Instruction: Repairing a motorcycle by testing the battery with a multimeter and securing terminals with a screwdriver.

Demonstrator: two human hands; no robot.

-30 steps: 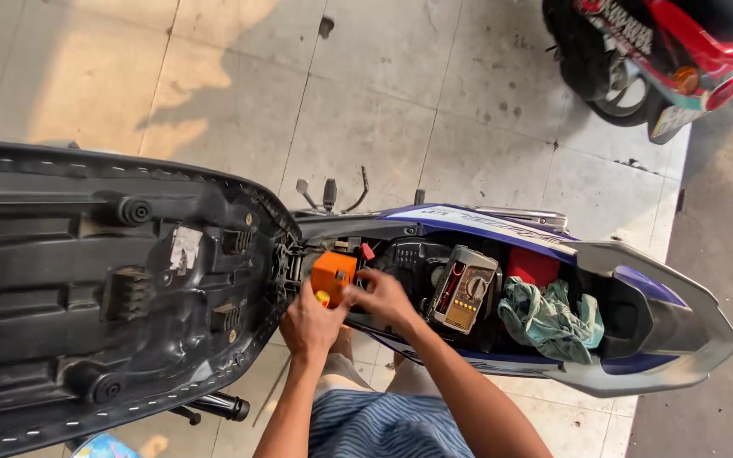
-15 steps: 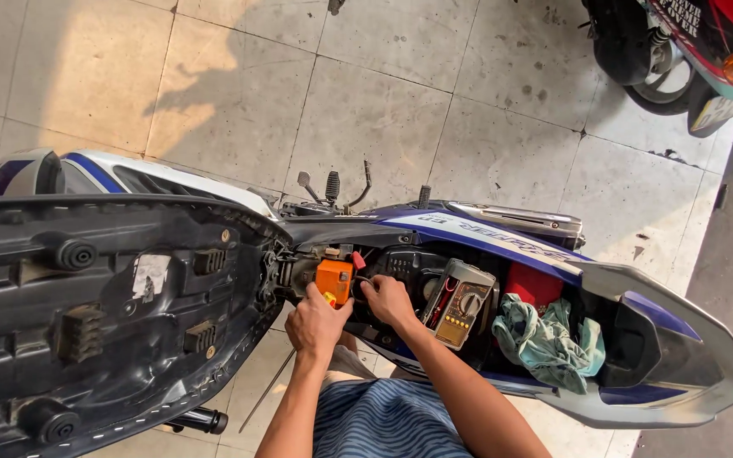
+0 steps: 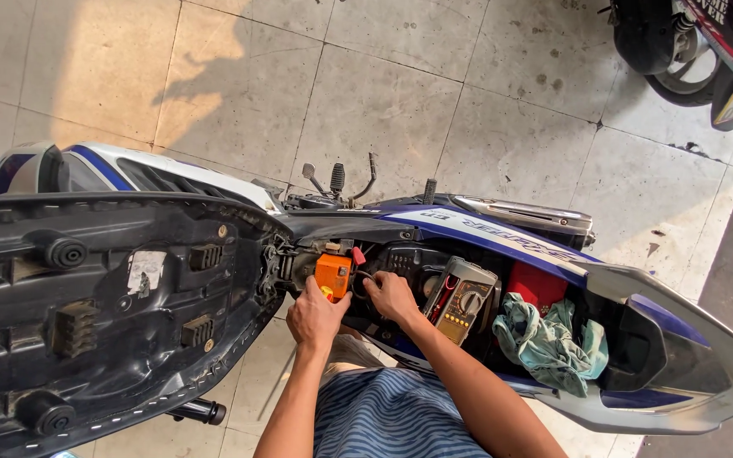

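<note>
Tiled concrete floor (image 3: 400,110), blue-and-white scooter with open underseat compartment (image 3: 502,297), two hands at small orange plastic box (image 3: 332,276).

Compartment holds one yellow-grey multimeter (image 3: 461,298) with red and black leads, one red item (image 3: 538,287) mostly hidden, one crumpled teal cloth (image 3: 549,339). Orange box sits at the compartment's front end, beside the hinge of the raised black seat underside (image 3: 103,305). Left hand (image 3: 316,315) closed around the box's lower edge; right hand (image 3: 390,295) curled, fingertips pinching a thin wire beside a red terminal cap (image 3: 358,254), exact grip hard to see. Second scooter (image 3: 706,51) cut off at top right.
</note>
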